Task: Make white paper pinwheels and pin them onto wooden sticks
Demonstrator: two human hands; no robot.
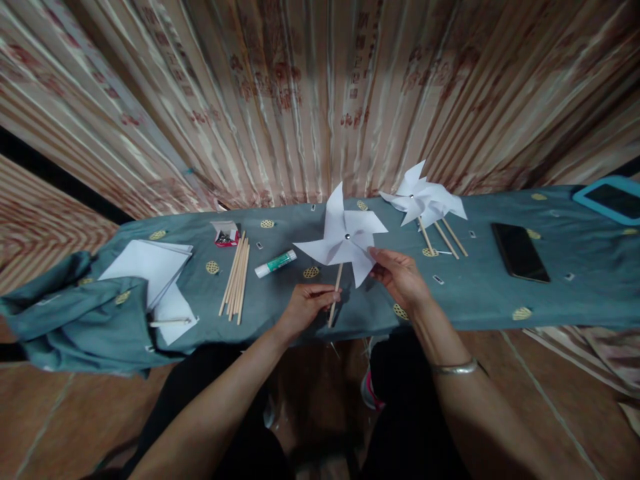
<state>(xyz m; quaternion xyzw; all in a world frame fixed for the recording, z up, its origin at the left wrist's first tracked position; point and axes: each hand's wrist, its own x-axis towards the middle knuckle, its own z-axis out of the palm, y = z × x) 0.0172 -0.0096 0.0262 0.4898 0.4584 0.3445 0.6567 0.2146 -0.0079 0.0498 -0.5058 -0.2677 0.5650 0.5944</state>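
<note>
Pinwheel (342, 248): one, at the centre of the frame, assembled. Paper head (336, 233) plain white, four blades spread, tips toward top, right, bottom and left; face turned up to view. Round silvery pin (347, 237) sits at the hub, where the folded corners meet. Stick (339, 277) pale, wooden, straight and thin; emerges below the head and runs toward lower centre, foot leaning slightly left. Upper stretch of stick hidden behind paper. Contact with surface beneath: cannot tell.

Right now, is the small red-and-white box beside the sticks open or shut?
Open: the small red-and-white box has its flap raised, and shiny metal pieces show inside.
</note>
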